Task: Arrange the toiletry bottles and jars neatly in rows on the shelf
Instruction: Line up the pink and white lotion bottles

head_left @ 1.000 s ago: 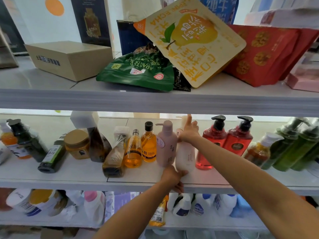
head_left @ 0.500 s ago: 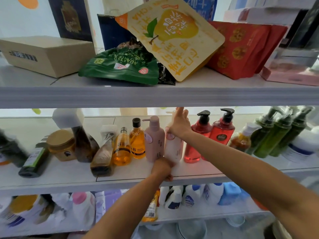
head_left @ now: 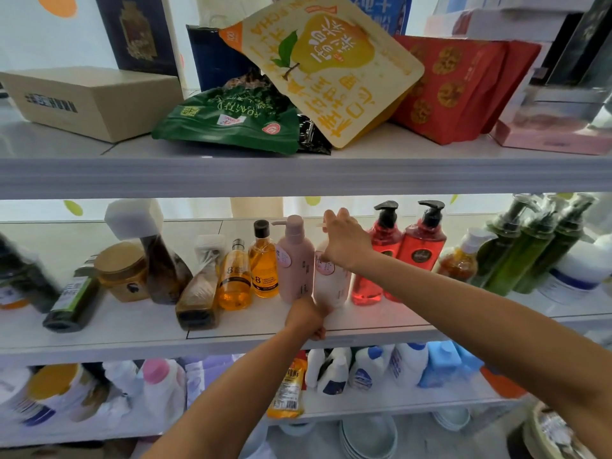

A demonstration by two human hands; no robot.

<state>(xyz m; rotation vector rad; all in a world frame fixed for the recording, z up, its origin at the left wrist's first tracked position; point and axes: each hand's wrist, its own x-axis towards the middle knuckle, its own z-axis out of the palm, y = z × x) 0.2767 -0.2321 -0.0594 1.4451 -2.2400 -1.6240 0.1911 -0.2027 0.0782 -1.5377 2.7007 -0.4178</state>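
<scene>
Your right hand [head_left: 344,245] is curled over the top of the pale pink bottle [head_left: 331,286], closed around its neck and pump with one finger lifted above the rest. Your left hand [head_left: 306,318] is down at the foot of the same bottle, its back towards you and its fingers wrapped about the base, just at the front edge of the middle shelf [head_left: 231,339]. The bottle stands upright on that shelf, touching the darker pink pump bottle [head_left: 294,260] on its left. The two red pump bottles [head_left: 425,243] are just beside it on the right. Further left along the shelf you have two amber bottles [head_left: 263,263] standing upright, then a wrapped brown bottle [head_left: 198,293] tilted over, and an amber jar [head_left: 122,270] with a gold lid. At the far right, the green bottles [head_left: 530,253] lean together.
</scene>
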